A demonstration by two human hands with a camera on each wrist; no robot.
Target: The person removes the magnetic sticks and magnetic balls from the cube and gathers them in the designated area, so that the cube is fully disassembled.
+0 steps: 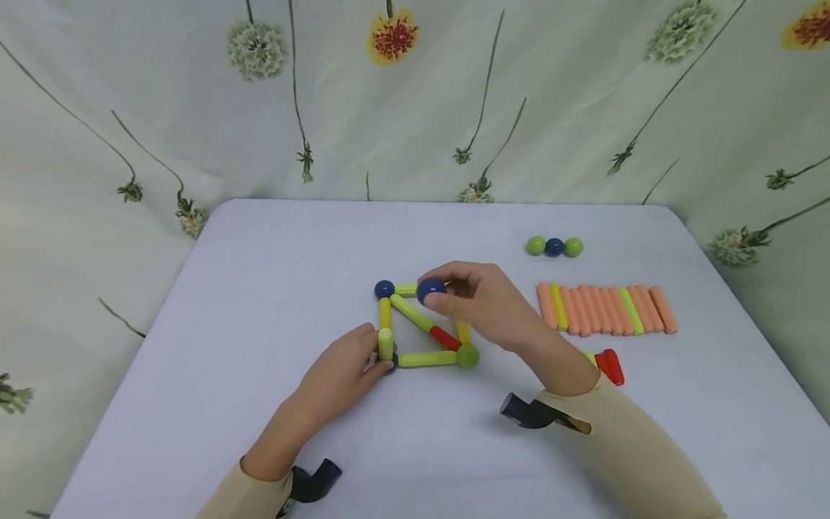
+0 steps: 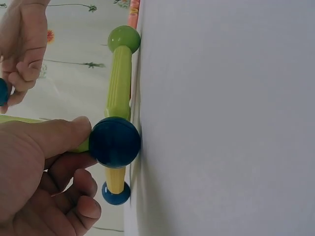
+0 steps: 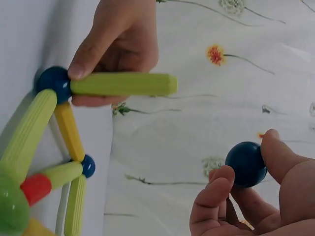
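We're pinching blue ball (image 1: pixel 431 290) in right grip (image 1: pixel 483 301), holding it above tabletop (image 1: pixel 292 252), right-edge side of pale-green rod (image 1: pixel 385 344). Rod is standing, long axis upright; left grip (image 1: pixel 344 371), nearer, is grasping its foot at corner ball (image 3: pixel 53 84). We're seeing no container.
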